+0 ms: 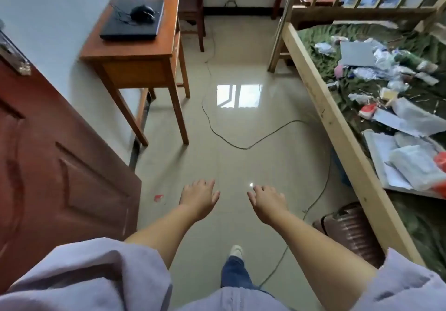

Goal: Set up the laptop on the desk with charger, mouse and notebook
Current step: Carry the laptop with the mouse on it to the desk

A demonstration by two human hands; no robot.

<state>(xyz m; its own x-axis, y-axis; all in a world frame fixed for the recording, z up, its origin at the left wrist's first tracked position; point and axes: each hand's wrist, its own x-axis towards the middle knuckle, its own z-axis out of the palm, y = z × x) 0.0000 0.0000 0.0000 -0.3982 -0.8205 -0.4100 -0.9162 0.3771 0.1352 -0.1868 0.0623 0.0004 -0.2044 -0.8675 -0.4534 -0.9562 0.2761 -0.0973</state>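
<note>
Laptop shut on desk w/ mouse atop; both hands' grip open, empty.

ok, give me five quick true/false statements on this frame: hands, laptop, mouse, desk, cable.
1. Both hands are empty. True: the left hand and right hand are open, held over the floor.
2. The laptop is open. False: the laptop lies closed on the desk.
3. The mouse sits on top of the laptop. True: the mouse rests on its lid.
4. The desk stands against the bed. False: it stands by the wall, across the floor from the bed.
5. A cable runs across the floor. True: the cable snakes between desk and bed.
</note>
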